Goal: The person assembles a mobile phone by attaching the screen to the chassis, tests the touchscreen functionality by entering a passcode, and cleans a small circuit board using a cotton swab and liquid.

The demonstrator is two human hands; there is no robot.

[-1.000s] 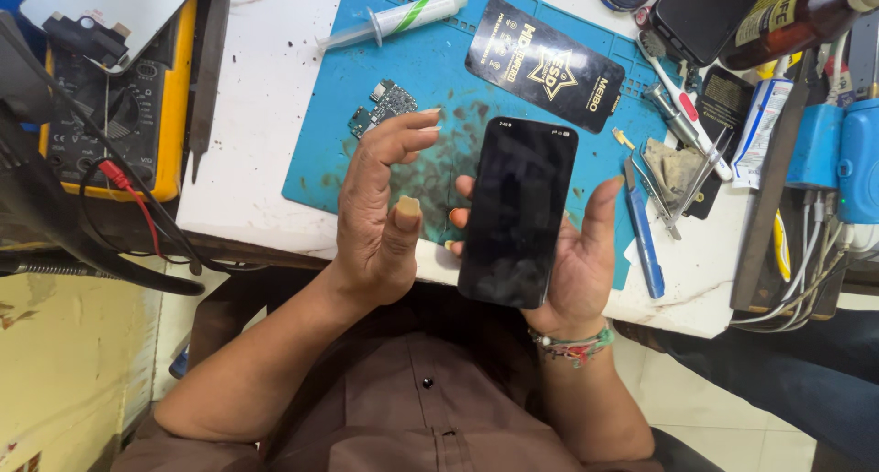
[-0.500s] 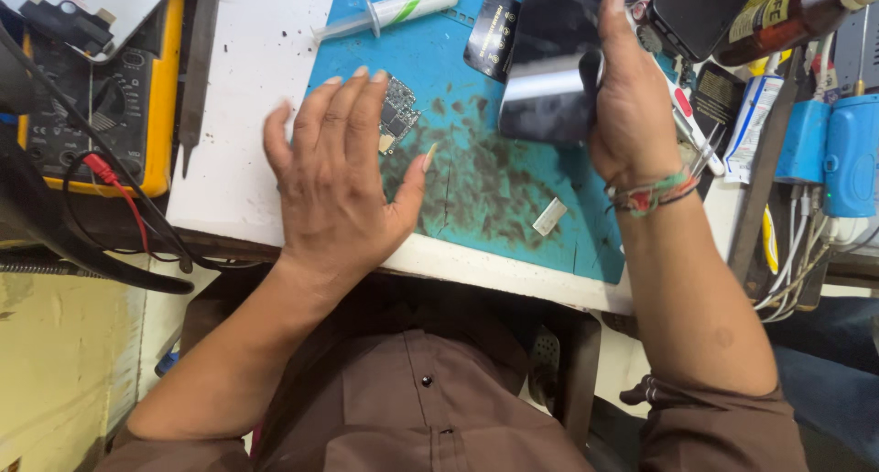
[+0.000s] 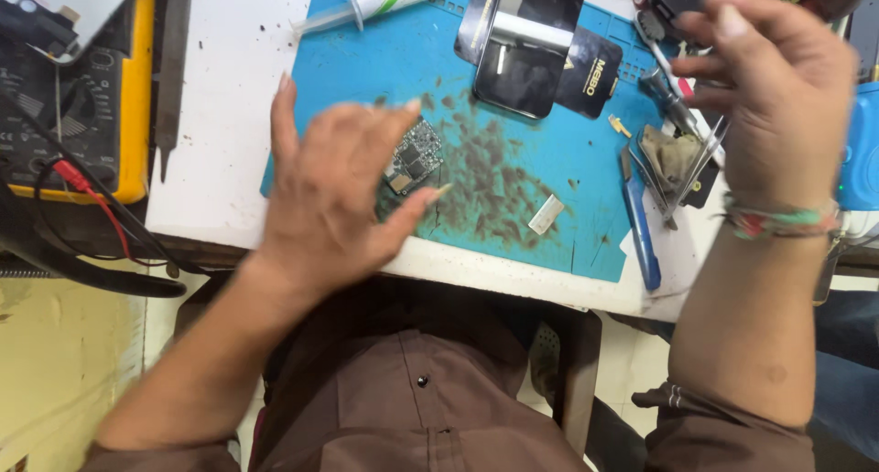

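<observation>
Blue matting (image 3: pixel 568 197) covers the white desk (image 3: pixel 224 151), stained dark near its front edge. On it lies a small circuit board (image 3: pixel 414 156), just beside the left hand (image 3: pixel 334 193), which hovers palm down, fingers spread, grasping nothing. At the mat's far edge rests a dark phone (image 3: pixel 529 55). Over the desk's right edge, the right hand (image 3: pixel 778 87) hangs with loosely curled fingers above tweezers (image 3: pixel 687 165); whether it grips anything cannot be told.
</observation>
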